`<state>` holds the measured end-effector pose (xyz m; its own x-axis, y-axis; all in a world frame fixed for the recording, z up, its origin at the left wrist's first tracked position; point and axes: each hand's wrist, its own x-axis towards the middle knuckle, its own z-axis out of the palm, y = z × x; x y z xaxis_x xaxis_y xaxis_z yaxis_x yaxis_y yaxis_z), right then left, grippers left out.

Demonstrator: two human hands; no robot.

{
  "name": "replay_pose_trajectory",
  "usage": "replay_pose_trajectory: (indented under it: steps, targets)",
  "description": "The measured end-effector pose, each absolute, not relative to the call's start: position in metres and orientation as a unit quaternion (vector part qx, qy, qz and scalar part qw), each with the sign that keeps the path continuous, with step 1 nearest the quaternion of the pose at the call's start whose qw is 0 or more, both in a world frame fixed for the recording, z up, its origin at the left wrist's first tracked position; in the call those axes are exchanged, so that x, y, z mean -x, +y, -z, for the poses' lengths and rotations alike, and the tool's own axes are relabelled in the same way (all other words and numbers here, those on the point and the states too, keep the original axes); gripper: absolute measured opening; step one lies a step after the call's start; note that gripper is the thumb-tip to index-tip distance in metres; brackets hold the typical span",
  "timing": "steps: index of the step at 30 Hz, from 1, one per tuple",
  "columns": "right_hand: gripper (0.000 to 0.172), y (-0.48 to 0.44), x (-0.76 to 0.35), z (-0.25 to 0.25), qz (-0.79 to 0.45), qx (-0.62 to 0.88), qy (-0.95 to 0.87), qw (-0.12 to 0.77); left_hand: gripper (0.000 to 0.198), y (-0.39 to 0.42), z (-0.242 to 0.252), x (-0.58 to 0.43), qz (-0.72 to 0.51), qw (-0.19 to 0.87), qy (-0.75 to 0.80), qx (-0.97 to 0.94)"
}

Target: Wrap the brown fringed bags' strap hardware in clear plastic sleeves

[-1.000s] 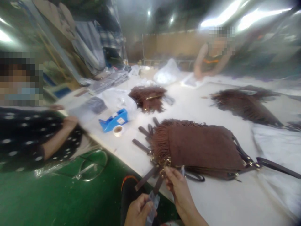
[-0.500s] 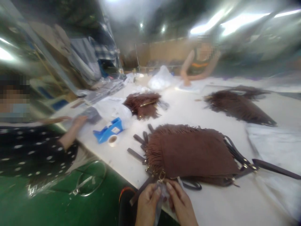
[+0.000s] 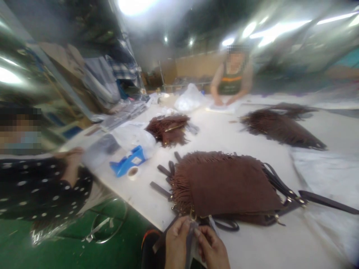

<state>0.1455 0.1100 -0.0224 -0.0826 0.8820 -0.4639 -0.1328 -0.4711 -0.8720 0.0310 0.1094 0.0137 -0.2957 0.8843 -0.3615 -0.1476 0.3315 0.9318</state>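
At the table's near edge, my left hand (image 3: 177, 239) is closed with its fingertips pinching a thin, translucent plastic piece (image 3: 191, 239). My right hand (image 3: 213, 244) pinches the same plastic from the other side. Just beyond my fingertips is a gold-coloured ring (image 3: 193, 214) at the corner of a brown fringed bag (image 3: 230, 186). That bag lies flat on top of at least one more like it. Dark straps (image 3: 161, 190) stick out on its left, and a longer strap (image 3: 327, 201) reaches right.
On the white table (image 3: 263, 246) are a blue tape dispenser (image 3: 130, 161), a tape roll (image 3: 133, 172), another fringed bag (image 3: 168, 129) and more brown bags (image 3: 283, 127). A person in polka dots (image 3: 47, 186) sits left; another person (image 3: 231, 82) works across the table.
My right fingers have shifted on the plastic, while my left hand stays close to the ring. The person on the left has drawn their hands back from a grey plastic bag.
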Motion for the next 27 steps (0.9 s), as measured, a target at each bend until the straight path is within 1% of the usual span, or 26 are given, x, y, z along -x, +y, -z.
replay_pose_trajectory:
  steps: [3, 7, 12, 15, 18, 22, 27]
  targets:
    - [0.044, 0.112, -0.146, 0.016, -0.631, 0.572, -0.333, 0.403, 0.058, 0.104, -0.022, -0.031, -0.517, 0.513, 0.622, -0.287]
    - [0.043, 0.115, -0.142, 0.008, -0.623, 0.577, -0.319, 0.42, 0.061, 0.091, -0.016, -0.027, -0.496, 0.521, 0.624, -0.307]
    - [0.043, 0.12, -0.135, 0.002, -0.643, 0.563, -0.267, 0.446, 0.049, 0.09, -0.004, -0.024, -0.488, 0.553, 0.589, -0.329]
    - [0.04, 0.116, -0.13, -0.003, -0.667, 0.532, -0.24, 0.463, 0.041, 0.092, -0.01, -0.017, -0.485, 0.562, 0.577, -0.34]
    - [0.038, 0.108, -0.125, -0.007, -0.699, 0.498, -0.217, 0.465, 0.035, 0.088, -0.022, -0.002, -0.447, 0.544, 0.589, -0.397]
    - [0.043, 0.102, -0.117, -0.008, -0.724, 0.488, -0.174, 0.456, 0.033, 0.083, -0.034, 0.013, -0.393, 0.519, 0.613, -0.448]
    - [0.043, 0.105, -0.115, -0.011, -0.717, 0.503, -0.137, 0.463, 0.032, 0.091, -0.037, 0.008, -0.393, 0.529, 0.615, -0.433]
